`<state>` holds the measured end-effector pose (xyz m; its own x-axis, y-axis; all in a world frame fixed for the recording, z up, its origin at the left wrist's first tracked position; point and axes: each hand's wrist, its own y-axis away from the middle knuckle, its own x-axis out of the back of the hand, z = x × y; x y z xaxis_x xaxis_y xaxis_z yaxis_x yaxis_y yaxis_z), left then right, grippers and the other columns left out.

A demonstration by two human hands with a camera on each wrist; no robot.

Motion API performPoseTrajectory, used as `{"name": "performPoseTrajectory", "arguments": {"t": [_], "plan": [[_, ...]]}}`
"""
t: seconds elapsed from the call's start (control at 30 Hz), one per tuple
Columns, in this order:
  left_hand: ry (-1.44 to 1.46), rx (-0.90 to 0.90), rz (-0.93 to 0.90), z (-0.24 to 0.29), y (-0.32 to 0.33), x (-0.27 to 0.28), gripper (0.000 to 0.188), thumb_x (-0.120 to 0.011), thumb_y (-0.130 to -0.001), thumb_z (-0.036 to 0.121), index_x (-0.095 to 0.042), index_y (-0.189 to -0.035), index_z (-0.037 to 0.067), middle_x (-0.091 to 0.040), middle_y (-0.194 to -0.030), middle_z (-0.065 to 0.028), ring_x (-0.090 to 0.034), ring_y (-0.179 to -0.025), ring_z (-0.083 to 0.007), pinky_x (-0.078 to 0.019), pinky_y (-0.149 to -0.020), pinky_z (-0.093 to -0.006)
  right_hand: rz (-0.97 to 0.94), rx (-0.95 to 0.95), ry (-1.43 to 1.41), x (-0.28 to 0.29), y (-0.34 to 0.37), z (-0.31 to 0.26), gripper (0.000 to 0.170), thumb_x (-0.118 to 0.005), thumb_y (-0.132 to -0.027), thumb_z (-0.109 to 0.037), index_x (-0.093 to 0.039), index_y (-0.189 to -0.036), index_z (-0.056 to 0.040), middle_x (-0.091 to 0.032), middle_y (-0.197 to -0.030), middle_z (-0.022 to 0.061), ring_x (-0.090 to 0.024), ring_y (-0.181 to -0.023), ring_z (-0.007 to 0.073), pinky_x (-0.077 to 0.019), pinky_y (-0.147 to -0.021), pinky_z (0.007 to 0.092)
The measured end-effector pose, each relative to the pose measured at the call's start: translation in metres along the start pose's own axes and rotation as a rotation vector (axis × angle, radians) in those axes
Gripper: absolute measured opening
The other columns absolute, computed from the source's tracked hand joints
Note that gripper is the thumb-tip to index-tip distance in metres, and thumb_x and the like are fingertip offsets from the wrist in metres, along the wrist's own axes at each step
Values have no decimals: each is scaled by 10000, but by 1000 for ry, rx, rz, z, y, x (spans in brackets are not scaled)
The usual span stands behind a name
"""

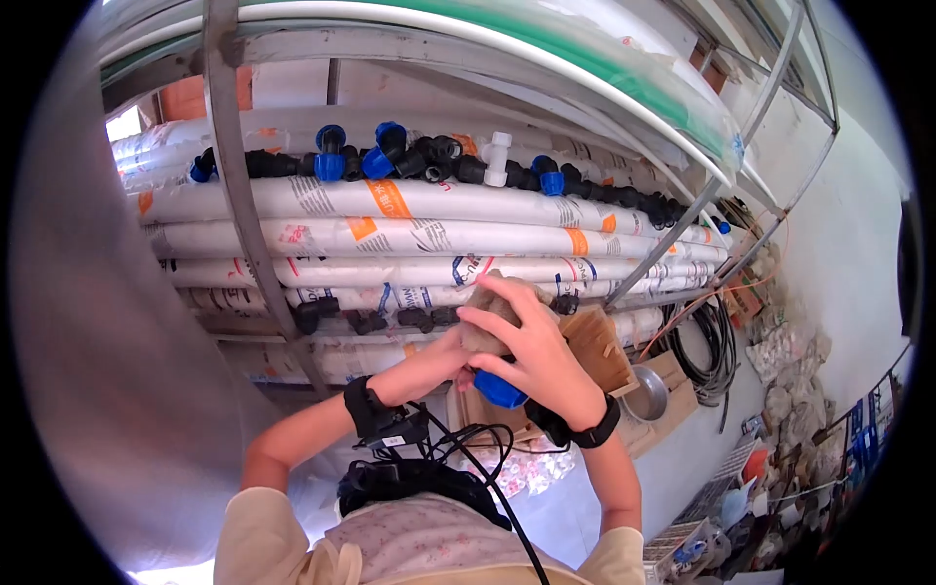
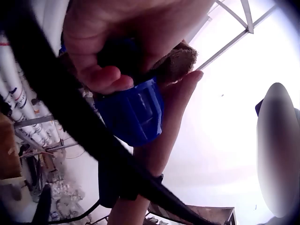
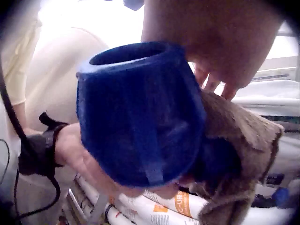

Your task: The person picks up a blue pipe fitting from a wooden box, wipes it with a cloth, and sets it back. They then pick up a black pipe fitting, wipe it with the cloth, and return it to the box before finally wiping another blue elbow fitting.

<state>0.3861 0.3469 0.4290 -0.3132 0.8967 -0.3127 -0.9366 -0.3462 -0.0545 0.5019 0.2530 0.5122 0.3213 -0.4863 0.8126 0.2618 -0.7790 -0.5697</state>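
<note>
A pipe fitting with a blue nut (image 1: 499,388) is held in front of the chest. The left hand (image 1: 444,357) grips it from the left, its fingers curled round the dark body in the left wrist view, above the blue nut (image 2: 136,112). A brown cloth (image 1: 484,334) lies over the fitting's far end. From the right, the right hand (image 1: 536,343) holds the cloth, fingers bent over it, thumb near the nut. In the right wrist view the nut's round opening faces up, and the cloth (image 3: 248,136) wraps the part beside it.
Ahead stands a metal rack (image 1: 234,175) of wrapped white pipes (image 1: 322,198), with black and blue fittings (image 1: 388,146) along them. Right of the hands are a wooden box (image 1: 597,351), a metal bowl (image 1: 646,395) and coiled black hose (image 1: 717,341). Black cables hang near the chest.
</note>
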Motion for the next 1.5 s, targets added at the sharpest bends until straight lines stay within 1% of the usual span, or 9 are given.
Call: {"name": "performPoseTrajectory", "arguments": {"t": [0.2, 0.67, 0.93, 1.03, 1.13, 1.27, 1.3, 1.4, 1.5], "plan": [[-114, -118, 25, 3, -3, -27, 393, -534, -832, 288, -405, -1114, 47, -515, -725, -19, -480, -500, -53, -382, -425, -186, 58, -252, -230, 9, 23, 15, 654, -722, -607, -270, -464, -1188, -117, -223, -1351, 188, -297, -1204, 372, -315, -957, 374], [-270, -24, -39, -1, -3, -21, 508, -556, -821, 249, -310, -1184, -8, -487, -747, -29, -462, -512, -68, -384, -447, -203, 338, -606, -544, -8, 26, 31, 155, -482, -810, -63, -467, -952, -2, -522, -838, 186, -554, -772, 238, -423, -682, 326], [8, -19, -119, 16, 11, 15, 492, -526, -838, 278, -314, -1228, 66, -474, -887, -1, -468, -617, -51, -387, -505, -188, 905, -680, -1146, -38, 18, 54, 404, -342, -905, -169, -282, -1290, -60, -348, -1286, 89, -398, -1134, 197, -335, -935, 303], [150, 95, -96, 22, 9, 30, 455, -482, -859, 271, -315, -1237, 80, -495, -892, 8, -474, -608, -42, -391, -503, -186, 682, -662, -932, -41, 16, 41, 360, -429, -863, -168, -374, -1205, -68, -370, -1252, 86, -412, -1109, 213, -324, -936, 310], [235, 163, -127, 34, 11, 36, 399, -444, -875, 237, -331, -1225, 83, -516, -911, 13, -490, -615, -39, -396, -497, -189, 259, -217, -451, -35, -11, 13, 337, -551, -768, -120, -448, -1084, -61, -448, -1134, 124, -450, -1050, 260, -353, -905, 320], [235, 236, -198, 30, 14, 66, 346, -432, -879, 217, -363, -1192, 86, -536, -811, 8, -496, -584, -47, -388, -485, -190, 225, -276, -428, -57, -24, 11, 306, -594, -692, -52, -486, -978, -30, -468, -1035, 170, -491, -934, 309, -392, -819, 337], [218, 308, -202, 35, 17, 70, 433, -422, -888, 194, -300, -1272, 36, -429, -1215, -67, -463, -1079, -136, -386, -898, -285, 243, -285, -391, -61, -26, 8, 292, -589, -692, -42, -486, -964, -26, -473, -1024, 177, -498, -911, 314, -398, -797, 341], [145, 262, -198, 31, 19, 79, 349, -448, -874, 242, -376, -1170, 70, -522, -792, 9, -487, -591, -43, -380, -500, -187, 304, -301, -343, -68, -36, 0, 257, -572, -701, -26, -483, -942, -18, -494, -976, 181, -508, -878, 317, -403, -759, 329], [95, 317, -176, 44, 29, 80, 351, -454, -871, 247, -373, -1164, 73, -504, -807, 15, -474, -618, -38, -367, -512, -183, 344, -459, -444, -69, -42, -10, 208, -548, -734, -33, -480, -930, -15, -503, -901, 172, -521, -835, 289, -408, -723, 302]]}}
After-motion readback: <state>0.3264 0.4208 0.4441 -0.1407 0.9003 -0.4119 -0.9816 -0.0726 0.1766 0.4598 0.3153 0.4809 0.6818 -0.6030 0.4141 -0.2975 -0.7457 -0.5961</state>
